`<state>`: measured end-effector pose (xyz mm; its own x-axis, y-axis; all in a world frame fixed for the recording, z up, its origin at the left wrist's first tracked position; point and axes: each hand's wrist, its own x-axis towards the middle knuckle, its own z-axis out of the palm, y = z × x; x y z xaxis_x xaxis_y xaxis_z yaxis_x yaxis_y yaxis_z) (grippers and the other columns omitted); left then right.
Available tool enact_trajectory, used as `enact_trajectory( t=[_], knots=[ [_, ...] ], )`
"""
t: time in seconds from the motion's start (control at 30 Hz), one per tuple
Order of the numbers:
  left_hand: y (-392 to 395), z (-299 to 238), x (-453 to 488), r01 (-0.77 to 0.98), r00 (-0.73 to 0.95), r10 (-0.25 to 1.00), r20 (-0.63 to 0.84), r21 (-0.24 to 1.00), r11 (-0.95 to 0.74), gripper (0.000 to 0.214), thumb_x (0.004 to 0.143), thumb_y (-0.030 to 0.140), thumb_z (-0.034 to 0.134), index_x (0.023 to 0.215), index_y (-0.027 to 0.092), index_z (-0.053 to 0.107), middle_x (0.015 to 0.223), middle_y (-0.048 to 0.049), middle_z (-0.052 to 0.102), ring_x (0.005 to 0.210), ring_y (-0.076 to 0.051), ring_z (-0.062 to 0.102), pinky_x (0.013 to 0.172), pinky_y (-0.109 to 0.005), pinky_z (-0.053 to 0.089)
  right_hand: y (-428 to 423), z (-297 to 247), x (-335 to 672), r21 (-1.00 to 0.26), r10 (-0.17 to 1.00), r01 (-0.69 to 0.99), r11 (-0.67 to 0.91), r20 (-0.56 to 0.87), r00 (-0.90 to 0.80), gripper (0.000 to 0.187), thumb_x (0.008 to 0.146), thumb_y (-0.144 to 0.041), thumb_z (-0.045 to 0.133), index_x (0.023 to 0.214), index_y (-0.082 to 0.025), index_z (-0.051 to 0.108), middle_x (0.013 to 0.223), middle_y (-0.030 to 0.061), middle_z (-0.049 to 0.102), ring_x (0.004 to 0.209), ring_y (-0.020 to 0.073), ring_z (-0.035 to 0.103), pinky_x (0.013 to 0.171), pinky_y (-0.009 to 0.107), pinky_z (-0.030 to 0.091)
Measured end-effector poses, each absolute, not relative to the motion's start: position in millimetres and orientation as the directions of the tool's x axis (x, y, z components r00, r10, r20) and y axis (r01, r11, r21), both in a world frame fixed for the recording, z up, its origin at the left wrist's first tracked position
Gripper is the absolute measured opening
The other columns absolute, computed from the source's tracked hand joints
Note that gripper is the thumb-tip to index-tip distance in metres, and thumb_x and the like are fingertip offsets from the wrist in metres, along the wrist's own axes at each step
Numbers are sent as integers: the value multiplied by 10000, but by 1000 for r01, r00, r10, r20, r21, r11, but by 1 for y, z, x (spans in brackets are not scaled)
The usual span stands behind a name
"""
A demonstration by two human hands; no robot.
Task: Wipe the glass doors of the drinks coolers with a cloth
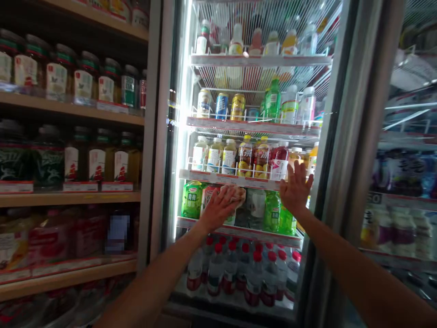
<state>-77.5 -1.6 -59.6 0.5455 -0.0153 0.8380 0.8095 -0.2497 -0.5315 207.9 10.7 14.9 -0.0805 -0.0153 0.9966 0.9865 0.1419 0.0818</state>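
Observation:
My left hand [218, 208] presses a crumpled pale cloth [236, 196] against the glass door [254, 255] of a lit drinks fridge, at the level of the shelf with green bottles [191, 199]. Its fingers lie over the cloth. My right hand [295, 186] rests flat on the same glass further right, fingers spread and pointing up, holding nothing. Behind it stand juice bottles [252, 157] on a wire shelf.
The fridge's metal frame [355, 136] rises at the right, with a second glass door [406, 182] beyond it. Wooden shelves [71, 109] with jars and bottles fill the left. Red-capped water bottles [246, 273] stand on the fridge's lowest shelf.

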Motion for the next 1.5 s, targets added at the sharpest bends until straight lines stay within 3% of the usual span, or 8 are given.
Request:
enact_trajectory(
  t=[0.1,0.27,0.5,0.7,0.93,1.1,1.33,1.5],
  knots=[
    [0,-52,-84,846,489,8,872,-472,-248,413,857,389,519,1260,305,499,1417,-66,414,1391,-250,187,1115,-483,148,10,15,209,93,-18,986,141,996,-92,537,887,-341,352,1388,-150,328,1446,141,356,1387,251,214,1096,498,141],
    [4,-48,-116,985,54,32,998,-48,-168,434,876,340,480,1290,208,481,1475,-156,280,1394,-289,161,1078,-506,215,11,14,207,78,-19,985,153,997,-76,543,887,-344,341,1397,-156,311,1452,134,347,1391,250,203,1102,502,128],
    [-3,-75,-94,834,505,65,860,-468,-292,456,830,362,563,1277,317,485,1438,-54,382,1388,-257,198,1124,-493,142,4,14,203,82,-28,971,223,997,-78,558,876,-306,381,1407,-161,297,1467,145,318,1387,262,213,1103,517,119],
    [2,-76,-133,988,-27,59,998,36,-150,471,871,312,489,1329,218,437,1485,-145,259,1393,-283,163,1086,-520,212,-12,-21,182,337,100,885,321,918,-385,543,890,-278,364,1420,-221,264,1482,98,303,1400,217,184,1121,480,122],
    [-10,-97,-114,834,512,121,850,-459,-304,448,851,326,538,1292,354,462,1428,-44,399,1381,-238,223,1120,-474,165,-7,-41,162,278,73,906,320,946,-316,474,886,-256,384,1360,-239,381,1459,86,354,1399,208,188,1124,494,71],
    [-9,-97,-144,987,80,146,986,-57,-152,422,871,325,495,1285,245,494,1461,-153,310,1377,-301,215,1078,-534,213,-8,-39,164,291,82,901,321,940,-333,460,879,-239,385,1337,-229,413,1450,91,369,1399,205,188,1125,489,87],
    [-17,-122,-130,857,481,188,856,-413,-308,452,851,294,531,1294,353,461,1422,-53,407,1381,-240,221,1116,-474,170,-7,-43,157,237,71,911,337,959,-275,495,873,-238,384,1368,-238,364,1452,91,363,1395,219,202,1115,514,103],
    [-11,-110,-151,987,42,156,987,-16,-163,443,872,312,484,1311,257,459,1483,-139,266,1376,-294,225,1066,-537,242,-7,-43,158,240,90,910,338,954,-285,521,869,-243,384,1387,-247,336,1470,78,334,1401,215,182,1123,506,87]
  ],
)
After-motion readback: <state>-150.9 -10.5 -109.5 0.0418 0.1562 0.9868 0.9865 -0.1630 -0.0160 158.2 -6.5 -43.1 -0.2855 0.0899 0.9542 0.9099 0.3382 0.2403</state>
